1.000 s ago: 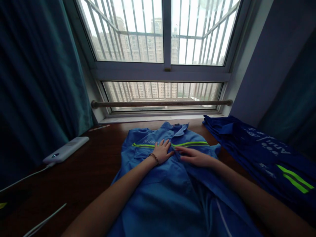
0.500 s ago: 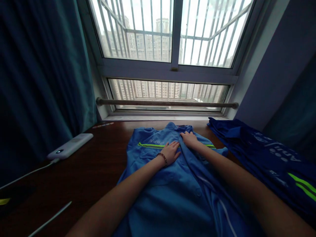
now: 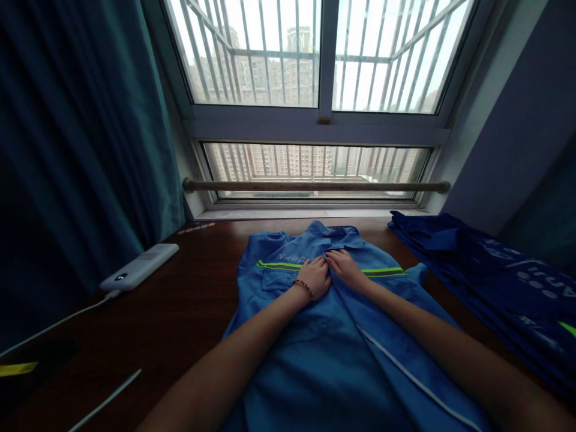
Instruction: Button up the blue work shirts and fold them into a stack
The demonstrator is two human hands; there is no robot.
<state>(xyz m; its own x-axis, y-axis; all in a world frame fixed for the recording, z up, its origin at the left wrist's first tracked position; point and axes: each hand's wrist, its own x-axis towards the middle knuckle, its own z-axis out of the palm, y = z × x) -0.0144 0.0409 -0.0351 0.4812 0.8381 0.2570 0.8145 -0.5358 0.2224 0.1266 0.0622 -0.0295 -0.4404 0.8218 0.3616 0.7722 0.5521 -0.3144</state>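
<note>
Blue jacket (image 3: 310, 360) lies front up on the table (image 3: 180, 324), right in front of me, collar (image 3: 317, 227) toward the window. Both my hands are on its chest, at the front edge, fingertips meeting or nearly so. Left hand (image 3: 317, 277): laid on the cloth, fingers close together, tips at the edge; can't tell if they pinch it. Right hand (image 3: 345, 267): fingers bent over the edge just beside the left ones; cloth may be caught under them, can't tell. Beaded bracelet (image 3: 304, 286) on my left wrist. Yellow-green stripe (image 3: 279, 265) runs across the chest, hands about level with it. Pale lettering above it on the left, not readable. White piping (image 3: 418, 378) slants down the right-hand side. Off to the right, near the jacket: darker blue clothing (image 3: 486, 282), white print. To the left, well apart: white power bank (image 3: 141, 267), white cable (image 3: 85, 310) plugged in. Nearer me, a loose white cord (image 3: 108, 399) and a yellow strip (image 3: 18, 369) on something dark, unclear. Beyond the table: wooden rail (image 3: 315, 186), barred window (image 3: 326, 123), teal curtain (image 3: 90, 132) left.
</note>
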